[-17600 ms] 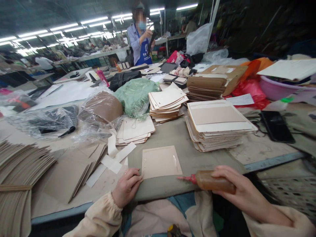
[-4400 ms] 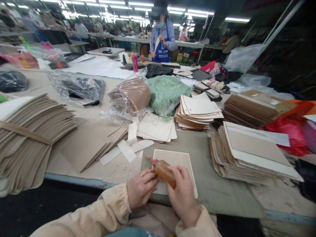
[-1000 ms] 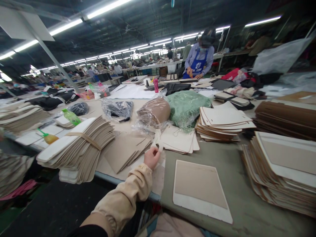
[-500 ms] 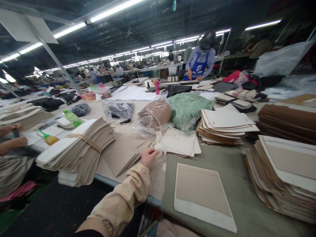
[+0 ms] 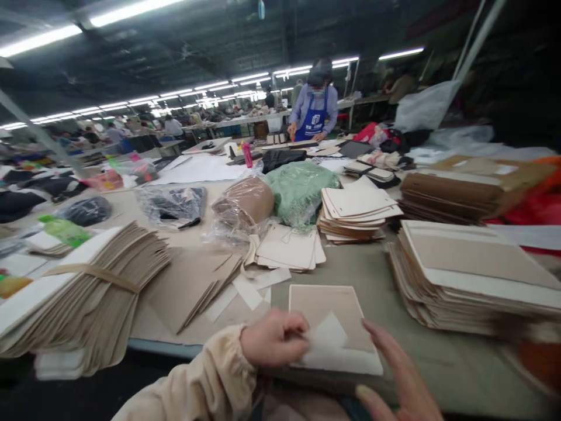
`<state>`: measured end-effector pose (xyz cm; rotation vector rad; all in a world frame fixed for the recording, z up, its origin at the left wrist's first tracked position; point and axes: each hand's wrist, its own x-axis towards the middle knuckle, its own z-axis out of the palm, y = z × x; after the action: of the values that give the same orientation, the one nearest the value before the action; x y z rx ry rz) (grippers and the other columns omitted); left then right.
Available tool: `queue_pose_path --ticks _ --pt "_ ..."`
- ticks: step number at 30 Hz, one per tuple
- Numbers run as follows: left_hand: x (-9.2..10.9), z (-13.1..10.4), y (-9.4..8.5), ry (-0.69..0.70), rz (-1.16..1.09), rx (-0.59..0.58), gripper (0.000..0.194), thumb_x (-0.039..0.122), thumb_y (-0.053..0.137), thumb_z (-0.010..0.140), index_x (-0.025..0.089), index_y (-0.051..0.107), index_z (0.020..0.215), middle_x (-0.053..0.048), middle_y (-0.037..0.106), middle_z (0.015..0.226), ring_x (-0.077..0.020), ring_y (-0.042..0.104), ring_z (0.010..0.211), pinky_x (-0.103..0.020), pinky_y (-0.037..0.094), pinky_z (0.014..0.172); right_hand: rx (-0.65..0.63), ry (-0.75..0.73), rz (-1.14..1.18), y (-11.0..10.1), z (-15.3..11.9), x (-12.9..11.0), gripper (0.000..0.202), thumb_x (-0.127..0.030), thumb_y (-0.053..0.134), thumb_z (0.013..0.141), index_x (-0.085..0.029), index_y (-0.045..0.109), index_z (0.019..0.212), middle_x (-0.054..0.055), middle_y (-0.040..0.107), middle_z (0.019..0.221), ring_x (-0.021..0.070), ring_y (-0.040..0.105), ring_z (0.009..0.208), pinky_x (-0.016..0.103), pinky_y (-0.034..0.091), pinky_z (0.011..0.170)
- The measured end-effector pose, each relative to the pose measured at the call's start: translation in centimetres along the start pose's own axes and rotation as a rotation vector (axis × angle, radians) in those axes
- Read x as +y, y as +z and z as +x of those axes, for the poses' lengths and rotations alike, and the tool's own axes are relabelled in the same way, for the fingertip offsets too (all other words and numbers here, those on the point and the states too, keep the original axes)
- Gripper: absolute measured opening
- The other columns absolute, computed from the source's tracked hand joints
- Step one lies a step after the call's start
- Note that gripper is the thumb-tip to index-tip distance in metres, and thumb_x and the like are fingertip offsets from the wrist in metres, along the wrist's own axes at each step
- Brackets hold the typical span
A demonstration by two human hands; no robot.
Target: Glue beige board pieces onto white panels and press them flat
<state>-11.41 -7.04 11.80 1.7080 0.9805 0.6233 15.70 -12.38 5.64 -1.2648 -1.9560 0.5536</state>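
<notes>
A flat panel (image 5: 333,298), beige with a pale border, lies on the green-grey table cover (image 5: 355,266) in front of me. Over its left side, my left hand (image 5: 276,339) is closed in a pinch on a white strip (image 5: 328,330); the strip's pointed end reaches across the panel. My right hand (image 5: 401,374) is at the panel's right edge, fingers and thumb spread, holding nothing. More white strips (image 5: 248,291) lie beyond my left hand, beside some thin beige boards (image 5: 205,298).
At left is a banded stack of panels (image 5: 100,286); at right, a tall stack of bordered panels (image 5: 438,292). Cream pieces (image 5: 289,245), a green fringed bundle (image 5: 302,187) and a plastic-wrapped brown item (image 5: 245,199) lie ahead. A person in a blue apron (image 5: 313,117) works across the table.
My left hand has come back from the white strips to over the panel, bringing one along. My right hand has entered at lower right. The view has turned to the right.
</notes>
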Motion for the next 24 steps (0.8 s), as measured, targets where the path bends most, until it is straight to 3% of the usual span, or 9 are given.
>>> queue_pose_path --ticks 3,6,8,12,18,24 --pt "-1.2 0.5 3.9 0.049 0.101 -0.273 0.009 0.017 0.057 0.073 0.015 0.066 0.075 0.004 0.050 0.054 -0.0060 0.042 0.048 -0.016 0.031 0.046 -0.190 -0.060 0.061 1.1 1.6 -3.0 0.071 -0.036 0.063 0.080 -0.021 0.034 0.143 0.012 0.048 0.136 0.0300 0.048 0.123 0.041 0.047 0.099" --pt "-2.1 0.8 4.9 0.009 0.107 -0.301 0.012 0.020 0.058 0.074 0.015 0.068 0.077 0.005 0.047 0.053 -0.0056 0.039 0.048 -0.016 0.029 0.045 -0.319 0.000 0.182 1.8 1.7 -3.0 0.057 -0.034 0.061 0.081 -0.018 0.048 0.134 0.011 0.060 0.124 0.0245 0.059 0.110 0.033 0.051 0.092" --pt "-2.3 1.1 4.4 -0.056 0.102 -0.270 0.014 0.024 0.061 0.073 0.015 0.069 0.080 0.005 0.049 0.055 -0.0060 0.039 0.049 -0.016 0.029 0.046 -0.308 0.126 0.233 2.0 1.5 -2.0 0.042 -0.033 0.056 0.084 -0.018 0.059 0.123 0.010 0.065 0.116 0.0222 0.062 0.104 0.031 0.052 0.089" --pt "-3.1 2.1 2.6 -0.192 0.072 -0.107 0.017 0.030 0.067 0.069 0.015 0.069 0.079 0.004 0.055 0.059 -0.0079 0.044 0.053 -0.017 0.034 0.050 -0.190 0.325 0.214 2.3 2.6 0.2 0.037 -0.039 0.053 0.085 -0.020 0.064 0.114 0.007 0.066 0.113 0.0223 0.062 0.103 0.032 0.051 0.089" --pt "-6.0 3.7 0.6 -0.206 0.266 0.345 0.017 0.031 0.062 0.075 0.016 0.066 0.067 0.002 0.058 0.057 -0.0105 0.048 0.054 -0.021 0.036 0.052 0.015 0.392 0.003 3.2 7.8 2.7 0.049 -0.045 0.054 0.078 -0.017 0.061 0.118 0.007 0.070 0.097 0.0239 0.066 0.089 0.035 0.052 0.081" --pt "-8.0 5.0 0.0 -0.157 0.530 0.548 0.021 0.032 0.064 0.076 0.017 0.061 0.062 -0.001 0.057 0.064 -0.0133 0.052 0.062 -0.025 0.037 0.061 -0.003 0.376 -0.240 4.5 10.6 4.7 0.049 -0.038 0.052 0.081 -0.016 0.055 0.125 0.010 0.069 0.104 0.0264 0.066 0.094 0.037 0.052 0.079"
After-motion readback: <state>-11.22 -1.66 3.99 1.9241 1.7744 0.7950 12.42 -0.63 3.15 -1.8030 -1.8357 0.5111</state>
